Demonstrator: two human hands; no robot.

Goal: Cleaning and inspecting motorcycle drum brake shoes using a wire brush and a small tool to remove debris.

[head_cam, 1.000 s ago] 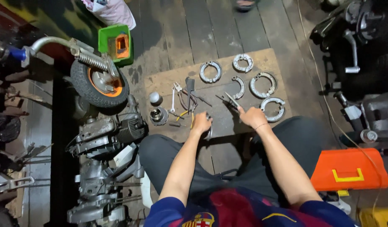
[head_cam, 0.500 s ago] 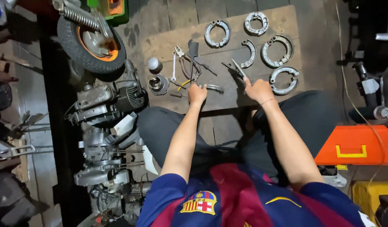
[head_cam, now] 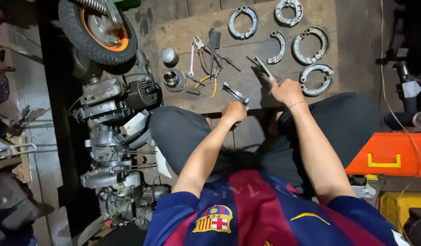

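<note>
I sit cross-legged at a wooden board (head_cam: 265, 43) on the floor. My left hand (head_cam: 234, 111) is closed around a short metal tool (head_cam: 234, 92) whose shaft sticks out up and to the left. My right hand (head_cam: 287, 90) rests on the board with its fingers at the lower end of a pair of dark pliers (head_cam: 262, 67). Several curved grey brake shoes (head_cam: 313, 43) lie on the board's right half. Wrenches and yellow-handled pliers (head_cam: 203, 61) lie in a cluster on its left half, next to a round metal part (head_cam: 174, 79).
A small wheel with an orange hub (head_cam: 97, 29) and a stripped engine (head_cam: 115, 98) lie on the floor to the left, with more engine parts (head_cam: 108, 155) below them. An orange tool case (head_cam: 390, 155) stands at the right, beside dark machine parts (head_cam: 408, 86).
The view has shifted, so the board now sits higher in frame. My left hand has lifted the short metal tool off the board's near edge. My right hand stays by the dark pliers.
</note>
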